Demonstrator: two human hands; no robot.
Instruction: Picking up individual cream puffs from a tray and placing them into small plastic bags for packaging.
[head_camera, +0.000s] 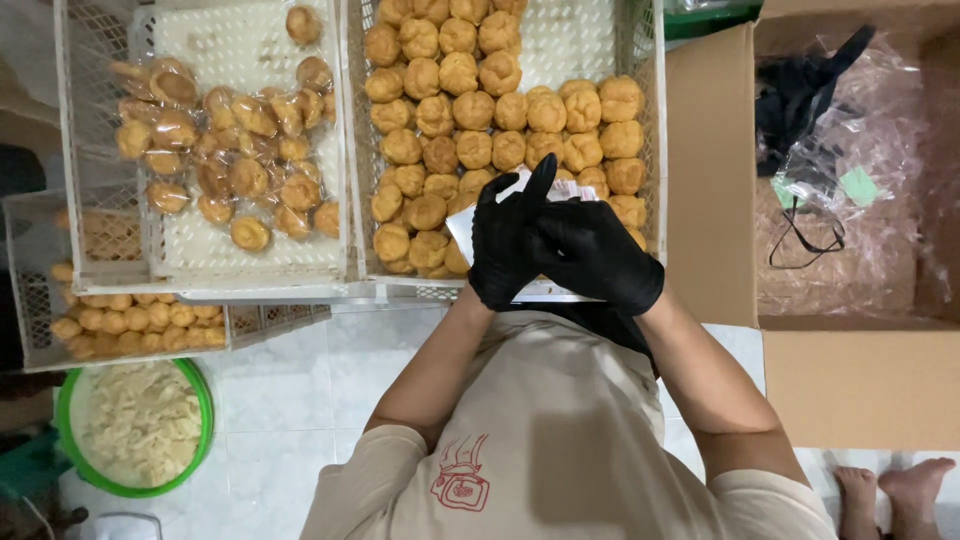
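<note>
Both my hands wear black gloves and meet over the near edge of a white plastic crate (655, 150) full of round golden puff pastries (475, 110). My left hand (505, 245) and my right hand (598, 258) together hold a thin stack of small clear plastic bags (460, 225). The left hand's fingers point up along the stack, and the right hand covers its lower right part. Most of the stack is hidden behind the gloves.
A second white crate (250, 255) on the left holds pastries wrapped in clear bags (225, 150). Below it, a lower crate (270, 322) holds more pastries. A green bowl (205, 400) of pale pieces sits on the tiled floor. An open cardboard box (860, 380) with plastic film stands right, bare feet (900, 490) beside it.
</note>
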